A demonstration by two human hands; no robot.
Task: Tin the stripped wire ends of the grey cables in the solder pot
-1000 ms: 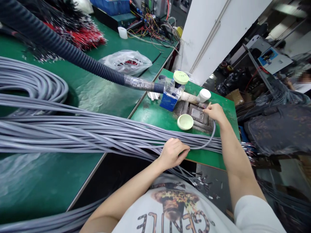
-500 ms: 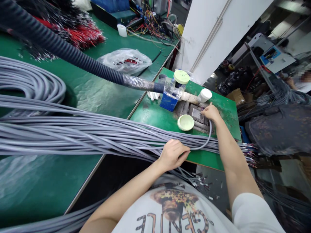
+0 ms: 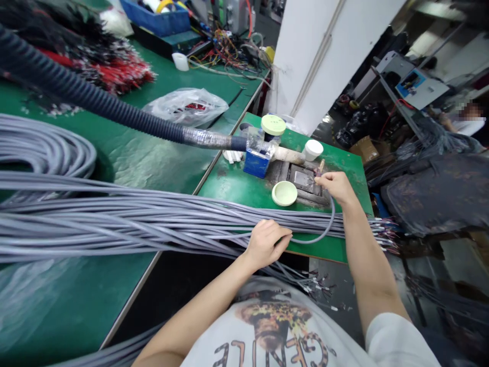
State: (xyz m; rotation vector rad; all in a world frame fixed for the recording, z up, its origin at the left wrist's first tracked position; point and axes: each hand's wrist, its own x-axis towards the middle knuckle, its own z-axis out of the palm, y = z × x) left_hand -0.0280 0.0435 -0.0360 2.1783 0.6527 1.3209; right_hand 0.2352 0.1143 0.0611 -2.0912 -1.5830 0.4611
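Observation:
Closed around a grey cable [image 3: 311, 241] near the front of the green bench, my left hand [image 3: 268, 243] rests against the long cable bundle [image 3: 168, 216]. The cable loops up to my right hand [image 3: 336, 186], which pinches it close to its stripped end. Thin wires from that end reach toward a square pot [image 3: 304, 178] with a shiny silvery surface; whether they touch it I cannot tell. A small tan stick-like piece [image 3: 322, 165] shows just behind my right fingertips. Left of the pot stands a pale green bowl [image 3: 284, 193].
A ribbed black hose [image 3: 153, 120] crosses from the upper left and ends over the pot beside a blue box [image 3: 256, 161]. A white cup [image 3: 313, 149] and a yellow-lidded jar [image 3: 273, 124] stand behind. Cable ends [image 3: 385, 234] overhang the right edge. Another person [image 3: 471, 126] is far right.
My right hand has shifted slightly away from the pot's back corner, uncovering the tan piece. The view has turned a little, and my left hand keeps its hold on the cable.

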